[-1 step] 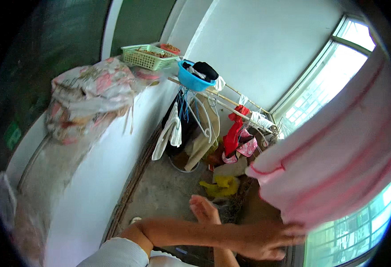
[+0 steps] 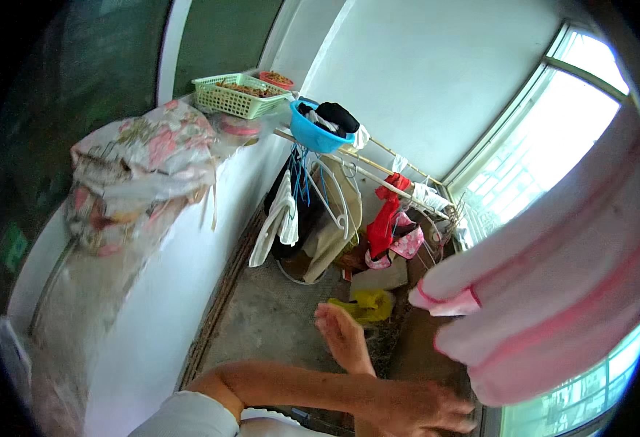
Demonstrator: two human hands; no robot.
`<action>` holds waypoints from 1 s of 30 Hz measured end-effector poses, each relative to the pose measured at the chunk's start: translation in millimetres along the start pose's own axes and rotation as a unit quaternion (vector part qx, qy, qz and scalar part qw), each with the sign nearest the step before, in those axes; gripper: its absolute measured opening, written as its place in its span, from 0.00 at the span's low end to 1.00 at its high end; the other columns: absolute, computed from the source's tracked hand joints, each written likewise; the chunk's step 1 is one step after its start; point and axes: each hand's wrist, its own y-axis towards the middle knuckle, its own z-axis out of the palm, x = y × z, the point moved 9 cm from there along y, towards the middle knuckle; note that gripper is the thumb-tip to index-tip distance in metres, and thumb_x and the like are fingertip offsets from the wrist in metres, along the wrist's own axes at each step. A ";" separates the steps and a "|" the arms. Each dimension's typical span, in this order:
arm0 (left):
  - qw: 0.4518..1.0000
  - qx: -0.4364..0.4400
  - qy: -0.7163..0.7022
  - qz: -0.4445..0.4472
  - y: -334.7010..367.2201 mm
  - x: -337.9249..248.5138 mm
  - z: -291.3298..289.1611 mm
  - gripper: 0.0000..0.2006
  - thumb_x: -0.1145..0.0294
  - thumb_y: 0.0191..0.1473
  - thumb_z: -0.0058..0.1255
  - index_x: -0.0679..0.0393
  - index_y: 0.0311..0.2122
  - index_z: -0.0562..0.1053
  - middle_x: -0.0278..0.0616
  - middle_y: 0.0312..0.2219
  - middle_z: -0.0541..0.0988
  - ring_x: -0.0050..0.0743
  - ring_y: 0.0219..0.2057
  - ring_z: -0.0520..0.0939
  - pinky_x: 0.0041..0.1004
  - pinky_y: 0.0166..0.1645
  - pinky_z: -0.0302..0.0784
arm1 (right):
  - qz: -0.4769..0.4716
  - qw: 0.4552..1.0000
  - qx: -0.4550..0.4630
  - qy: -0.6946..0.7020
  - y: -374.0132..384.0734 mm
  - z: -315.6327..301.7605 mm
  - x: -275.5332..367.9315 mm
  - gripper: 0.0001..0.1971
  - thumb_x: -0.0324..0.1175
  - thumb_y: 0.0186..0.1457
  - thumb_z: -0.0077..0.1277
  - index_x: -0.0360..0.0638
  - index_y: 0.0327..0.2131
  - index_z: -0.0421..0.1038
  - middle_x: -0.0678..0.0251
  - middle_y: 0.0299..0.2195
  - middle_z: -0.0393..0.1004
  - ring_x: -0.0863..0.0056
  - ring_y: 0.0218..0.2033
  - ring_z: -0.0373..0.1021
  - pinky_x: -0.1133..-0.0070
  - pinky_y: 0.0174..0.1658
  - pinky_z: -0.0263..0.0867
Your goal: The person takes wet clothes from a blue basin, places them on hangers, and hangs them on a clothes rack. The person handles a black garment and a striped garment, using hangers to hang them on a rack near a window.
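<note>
My left arm, in a pale sleeve, reaches across to the right over my right forearm. At its end my left hand (image 2: pixel 428 408) is just below and left of a large hanging pink cloth (image 2: pixel 553 298) with darker pink edging. A small gap shows between hand and cloth; its fingers are loosely stretched, slightly blurred, and hold nothing visible. My right hand (image 2: pixel 340 333) is raised, palm showing and fingers together but extended, with nothing in it. Just beyond it on the floor lies a yellow plastic bag (image 2: pixel 371 306).
A blue basin (image 2: pixel 318 135) of dark and white clothes rests on drying poles. White hangers (image 2: pixel 332 197), red clothing (image 2: pixel 385 215) and a white cloth (image 2: pixel 276 222) hang there. On the left ledge are a floral cloth bundle (image 2: pixel 152 156) and a green basket (image 2: pixel 225 100). Windows stand right.
My left hand has come down and left, away from the pink cloth's lower edge. My right hand has risen slightly. The pink cloth hangs a little lower in view.
</note>
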 end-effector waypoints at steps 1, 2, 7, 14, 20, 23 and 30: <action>0.998 -0.052 -0.035 0.023 -16.5 3.4 -23.5 0.18 0.63 0.53 0.48 0.61 0.47 0.67 0.49 0.43 0.70 0.45 0.38 0.76 0.38 0.41 0.72 | -0.025 1.000 -0.007 -0.017 36.3 -3.7 8.6 0.11 0.28 0.58 0.45 0.38 0.44 0.67 0.69 0.37 0.70 0.83 0.36 0.67 0.84 0.36 0.64; 0.993 -0.088 -0.062 0.042 -29.6 6.1 -44.0 0.15 0.60 0.55 0.47 0.60 0.43 0.71 0.49 0.36 0.75 0.40 0.33 0.79 0.37 0.36 0.74 | -0.082 0.996 -0.017 -0.039 69.0 -7.6 23.0 0.11 0.29 0.58 0.46 0.38 0.44 0.67 0.69 0.37 0.70 0.83 0.35 0.66 0.84 0.36 0.63; 0.984 -0.152 -0.031 -0.089 -92.4 44.9 -135.5 0.16 0.68 0.52 0.50 0.60 0.47 0.70 0.46 0.41 0.75 0.43 0.41 0.77 0.36 0.45 0.72 | -0.135 0.982 -0.129 -0.037 215.5 -45.7 27.7 0.10 0.26 0.55 0.47 0.39 0.42 0.68 0.66 0.34 0.69 0.78 0.34 0.68 0.81 0.36 0.66; 0.925 -0.285 0.051 -0.244 -160.4 109.2 -235.3 0.10 0.73 0.50 0.51 0.59 0.40 0.73 0.44 0.31 0.78 0.40 0.34 0.80 0.35 0.38 0.74 | -0.221 0.924 -0.238 -0.205 396.8 -109.8 19.5 0.19 0.26 0.45 0.54 0.41 0.44 0.66 0.53 0.41 0.66 0.56 0.45 0.64 0.67 0.49 0.59; 0.860 -0.312 0.093 -0.393 -208.4 184.1 -276.7 0.09 0.76 0.51 0.51 0.59 0.39 0.73 0.43 0.33 0.78 0.36 0.34 0.80 0.30 0.37 0.75 | -0.172 0.897 -0.260 -0.314 529.7 -137.5 -10.0 0.29 0.39 0.41 0.59 0.44 0.49 0.64 0.53 0.48 0.64 0.55 0.50 0.59 0.64 0.53 0.55; 0.814 -0.328 0.103 -0.469 -223.9 224.8 -295.0 0.08 0.76 0.52 0.50 0.60 0.39 0.73 0.43 0.32 0.79 0.32 0.33 0.80 0.28 0.37 0.75 | -0.173 0.886 -0.214 -0.372 577.4 -141.7 -25.7 0.28 0.45 0.41 0.58 0.48 0.47 0.66 0.60 0.48 0.64 0.56 0.52 0.57 0.56 0.50 0.51; 0.721 -0.435 0.035 -0.538 -255.0 296.8 -335.1 0.08 0.73 0.56 0.45 0.63 0.39 0.72 0.44 0.33 0.78 0.29 0.35 0.79 0.27 0.41 0.73 | -0.140 0.980 -0.071 0.125 663.1 -188.8 -38.7 0.13 0.38 0.52 0.53 0.40 0.37 0.70 0.64 0.29 0.73 0.74 0.31 0.68 0.76 0.37 0.64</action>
